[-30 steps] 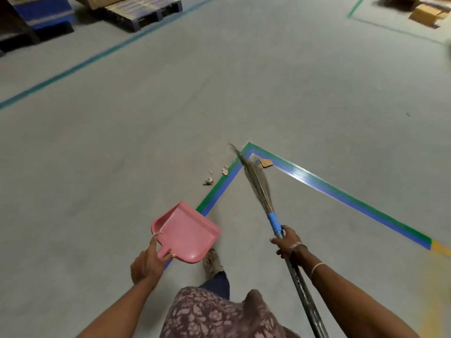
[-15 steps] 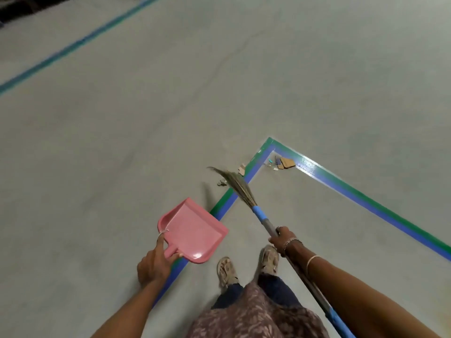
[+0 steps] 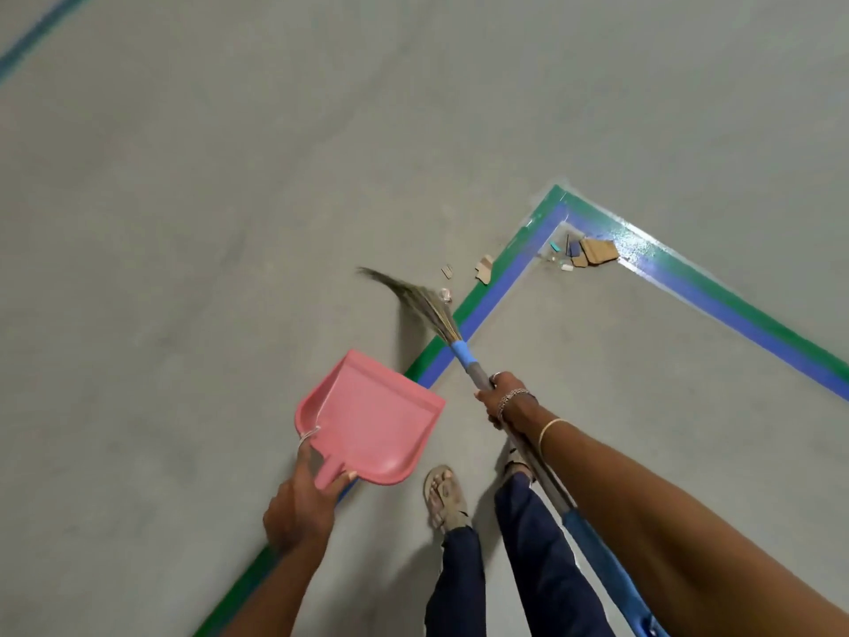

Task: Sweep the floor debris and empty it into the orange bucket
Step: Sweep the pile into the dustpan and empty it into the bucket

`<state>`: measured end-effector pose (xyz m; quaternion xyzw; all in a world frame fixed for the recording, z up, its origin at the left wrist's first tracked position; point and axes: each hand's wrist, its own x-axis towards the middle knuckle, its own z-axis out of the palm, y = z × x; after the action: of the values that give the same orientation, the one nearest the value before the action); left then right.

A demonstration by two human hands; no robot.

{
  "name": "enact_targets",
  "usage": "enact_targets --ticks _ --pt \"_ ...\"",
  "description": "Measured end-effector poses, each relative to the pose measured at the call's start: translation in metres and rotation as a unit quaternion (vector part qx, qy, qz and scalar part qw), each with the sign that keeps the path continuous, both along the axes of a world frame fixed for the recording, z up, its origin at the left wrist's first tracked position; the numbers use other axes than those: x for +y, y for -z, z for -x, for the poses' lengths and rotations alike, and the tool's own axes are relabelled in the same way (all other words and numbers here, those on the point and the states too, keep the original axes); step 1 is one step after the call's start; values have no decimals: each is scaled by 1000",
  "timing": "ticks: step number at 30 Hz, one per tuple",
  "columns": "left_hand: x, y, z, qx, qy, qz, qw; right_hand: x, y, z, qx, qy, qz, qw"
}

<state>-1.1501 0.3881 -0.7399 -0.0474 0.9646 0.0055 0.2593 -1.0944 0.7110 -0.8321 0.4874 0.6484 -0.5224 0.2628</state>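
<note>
the right hand is wrapped tight round the grey shaft of a grass broom, just below its blue collar, and the bristles trail out to the left, low over the floor. the left hand grips the short handle of a pink dustpan, held tilted above the floor with its mouth facing away. two sandalled feet stand between the arms. a green and blue tape line runs past the pan and turns a corner ahead. the debris lies there: torn cardboard pieces and small scraps inside the corner, more bits just outside the tape near the bristles. all round is bare grey concrete floor, with another blue line far left.
</note>
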Motion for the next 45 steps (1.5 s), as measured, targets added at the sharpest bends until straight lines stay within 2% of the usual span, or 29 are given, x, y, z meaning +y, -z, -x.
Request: enact_targets --ticks 10,15,21,27,29,34,40,45 --pt "51 -2 -17 -5 18 -40 999 68 24 -59 -20 156 -83 984" --pt "56 -10 -8 -3 32 -60 998 75 -12 -94 31 285 -57 956" --pt "50 -7 9 -7 53 -44 998 63 -38 -102 58 230 -23 971" --pt "44 6 17 -4 74 -23 997 46 -14 -83 -15 98 1 995" --pt "44 11 19 -2 81 -14 997 44 -7 -80 -40 88 2 995" --pt "50 18 25 5 102 -20 995 64 11 -93 -43 175 -28 983" --pt "63 13 27 2 122 -42 992 88 -28 -129 3 323 -29 946" --pt "74 10 26 1 139 -42 989 88 -53 -183 25 327 2 945"
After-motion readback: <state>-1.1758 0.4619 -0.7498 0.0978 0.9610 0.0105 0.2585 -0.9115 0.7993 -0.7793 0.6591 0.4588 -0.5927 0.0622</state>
